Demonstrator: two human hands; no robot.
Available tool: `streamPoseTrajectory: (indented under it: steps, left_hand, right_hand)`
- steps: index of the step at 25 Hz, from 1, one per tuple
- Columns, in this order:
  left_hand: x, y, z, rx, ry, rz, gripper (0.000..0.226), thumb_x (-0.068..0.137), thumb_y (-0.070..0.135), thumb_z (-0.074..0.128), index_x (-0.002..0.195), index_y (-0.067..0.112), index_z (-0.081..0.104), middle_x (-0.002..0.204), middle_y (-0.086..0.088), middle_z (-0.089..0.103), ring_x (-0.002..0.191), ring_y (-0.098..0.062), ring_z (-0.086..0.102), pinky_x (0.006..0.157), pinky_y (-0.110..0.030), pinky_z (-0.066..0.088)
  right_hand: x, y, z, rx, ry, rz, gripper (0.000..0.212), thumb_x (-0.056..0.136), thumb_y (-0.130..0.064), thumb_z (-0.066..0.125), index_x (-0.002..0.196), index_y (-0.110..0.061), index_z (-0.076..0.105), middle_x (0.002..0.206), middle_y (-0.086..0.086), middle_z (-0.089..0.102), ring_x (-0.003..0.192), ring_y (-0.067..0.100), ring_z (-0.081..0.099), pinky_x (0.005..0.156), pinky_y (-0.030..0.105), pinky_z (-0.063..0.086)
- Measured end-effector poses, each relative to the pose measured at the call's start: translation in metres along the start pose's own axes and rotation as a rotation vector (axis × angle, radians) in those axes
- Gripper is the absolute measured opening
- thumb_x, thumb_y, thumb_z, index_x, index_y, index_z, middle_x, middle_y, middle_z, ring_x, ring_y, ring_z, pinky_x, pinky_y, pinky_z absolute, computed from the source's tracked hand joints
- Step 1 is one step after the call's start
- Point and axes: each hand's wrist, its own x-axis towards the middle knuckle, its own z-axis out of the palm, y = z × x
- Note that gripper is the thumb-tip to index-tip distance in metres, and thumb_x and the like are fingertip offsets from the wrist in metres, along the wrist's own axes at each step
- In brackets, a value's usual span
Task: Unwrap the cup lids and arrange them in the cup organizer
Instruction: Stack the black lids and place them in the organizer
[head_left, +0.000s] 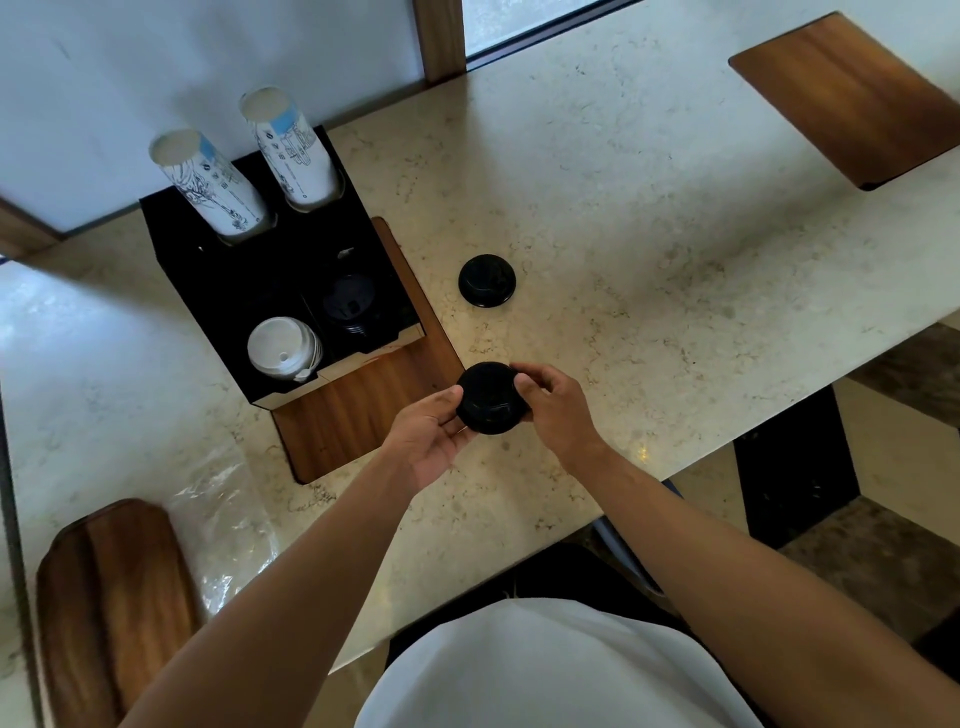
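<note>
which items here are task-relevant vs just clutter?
Job:
- black lids, held by left hand and right hand
- loose black lid on the counter
- cup organizer: black lid stack, white lids
- clear plastic wrap

Lying about:
- paper cup stacks
- wooden boards

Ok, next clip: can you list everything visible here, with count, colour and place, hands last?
held black lids: one stack, black, above the counter's near edge, between both hands
loose black lid: one, black, on the counter right of the organizer
cup organizer: one, black, on the counter at left
black lids in organizer: a stack, black, front right compartment
white lids: a stack, white, front left compartment
paper cup stacks: two, white with blue print, rear slots
plastic wrap: clear, crumpled, counter at lower left
counter: one, cream marble with wooden insets
left hand: holds the lids' left side
right hand: grips their right side
</note>
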Motion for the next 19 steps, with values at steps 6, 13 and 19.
streamPoseTrajectory:
  steps: [6, 13, 19]
  left_hand:
    - [0.016, 0.018, 0.003, -0.058, 0.026, -0.004, 0.025, 0.095, 0.01, 0.066, 0.119, 0.004, 0.067, 0.114, -0.018, 0.074, 0.115, -0.031, 0.068, 0.095, -0.042, 0.057]
    - [0.032, 0.029, 0.003, -0.176, 0.112, -0.035, 0.03, 0.092, 0.009, 0.068, 0.122, 0.004, 0.066, 0.116, -0.016, 0.074, 0.117, -0.03, 0.066, 0.096, -0.042, 0.056]
    - [0.038, 0.034, -0.004, -0.226, 0.152, -0.023, 0.033, 0.09, 0.012, 0.069, 0.122, 0.002, 0.067, 0.118, -0.017, 0.073, 0.116, -0.03, 0.066, 0.091, -0.04, 0.056]
  right_hand:
    - [0.046, -0.026, 0.0, -0.14, 0.002, 0.033, 0.028, 0.102, -0.02, 0.05, 0.12, -0.006, 0.067, 0.105, 0.011, 0.072, 0.094, 0.027, 0.073, 0.081, 0.039, 0.063]
    - [0.135, -0.053, 0.005, -0.656, 0.035, -0.168, 0.037, 0.095, -0.032, 0.065, 0.127, -0.014, 0.061, 0.122, 0.006, 0.058, 0.105, 0.017, 0.059, 0.093, 0.028, 0.049]
    - [0.181, -0.054, 0.022, -1.064, -0.024, -0.308, 0.088, 0.074, -0.045, 0.079, 0.147, -0.017, 0.037, 0.144, 0.012, 0.032, 0.129, 0.035, 0.037, 0.106, 0.045, 0.041]
